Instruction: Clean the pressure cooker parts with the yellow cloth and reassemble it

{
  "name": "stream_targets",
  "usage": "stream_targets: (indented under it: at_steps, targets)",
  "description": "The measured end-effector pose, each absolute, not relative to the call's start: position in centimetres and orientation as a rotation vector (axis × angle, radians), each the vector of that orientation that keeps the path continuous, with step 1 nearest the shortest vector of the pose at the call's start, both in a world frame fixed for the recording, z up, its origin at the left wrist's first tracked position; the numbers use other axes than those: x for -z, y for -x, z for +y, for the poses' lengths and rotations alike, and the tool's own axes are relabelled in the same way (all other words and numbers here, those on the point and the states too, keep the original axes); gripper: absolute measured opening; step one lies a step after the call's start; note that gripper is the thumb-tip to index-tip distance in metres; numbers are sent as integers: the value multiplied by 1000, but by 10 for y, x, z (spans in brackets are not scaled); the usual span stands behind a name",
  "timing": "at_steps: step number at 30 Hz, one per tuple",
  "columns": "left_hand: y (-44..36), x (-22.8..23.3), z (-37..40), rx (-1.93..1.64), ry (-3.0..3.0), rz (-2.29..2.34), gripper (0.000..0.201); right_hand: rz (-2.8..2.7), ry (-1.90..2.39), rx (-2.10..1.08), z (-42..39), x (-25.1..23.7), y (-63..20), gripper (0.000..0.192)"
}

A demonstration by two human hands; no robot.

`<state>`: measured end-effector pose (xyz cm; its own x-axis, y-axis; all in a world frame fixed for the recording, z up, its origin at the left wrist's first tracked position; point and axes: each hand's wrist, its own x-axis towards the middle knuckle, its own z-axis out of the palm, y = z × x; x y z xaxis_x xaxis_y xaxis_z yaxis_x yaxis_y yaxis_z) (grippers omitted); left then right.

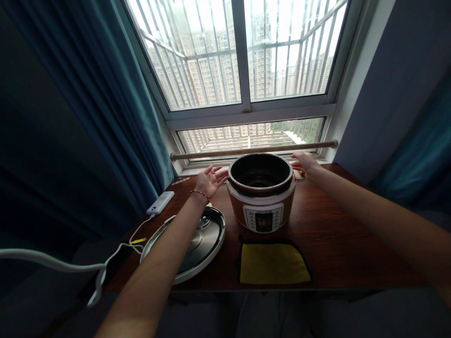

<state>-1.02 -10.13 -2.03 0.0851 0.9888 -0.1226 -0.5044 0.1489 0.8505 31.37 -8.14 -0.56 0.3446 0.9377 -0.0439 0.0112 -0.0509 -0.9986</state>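
Observation:
An electric pressure cooker (260, 216) stands upright with its lid off, its dark inner pot (260, 173) seated inside and a control panel facing me. At its left side is my left hand (211, 181), palm turned up, fingers stretched out and the tips at or very near the rim. Across from it, my right hand (306, 163) reaches to the right side, just above the side handle (300, 177). Its fingers extend apart, with some tips partly hidden. Under my left forearm lies the round lid (214, 251), inner side up. Whether either hand touches the cooker I cannot tell.
A yellow cloth (273, 264) with dark edging lies before the cooker on the wooden table (338, 249). Further left are a white power strip (160, 203), its cable (52, 263) and a small yellow strip (138, 241). A rail (253, 150) crosses the window behind.

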Motion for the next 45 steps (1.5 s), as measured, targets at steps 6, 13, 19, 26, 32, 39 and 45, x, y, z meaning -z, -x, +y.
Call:
stream_targets:
  at_steps: [6, 13, 19, 26, 32, 39, 45]
  targets:
    - [10, 23, -102, -1271, -741, 879, 32, -966, 1465, -975, -83, 2, -311, 6]
    - [13, 24, -102, -1262, -769, 908, 30, -1000, 1524, -943, -82, 0, -308, 5]
    - [8, 22, -106, -1265, -841, 978, 28, -1069, 1545, -914, -82, 0, -306, 11]
    - [4, 19, -108, -1259, -896, 1083, 29, -1112, 1556, -785, -77, 8, -311, 21]
    - [4, 19, -111, -1242, -903, 1100, 30, -1163, 1566, -686, -70, 12, -316, 24]
    - [-3, 20, -110, -1274, -928, 1207, 18, -1292, 1658, -542, -73, 14, -319, 28]
    - [-6, 22, -108, -1351, -1035, 1258, 16, -1450, 1738, -379, -83, 16, -321, 27]
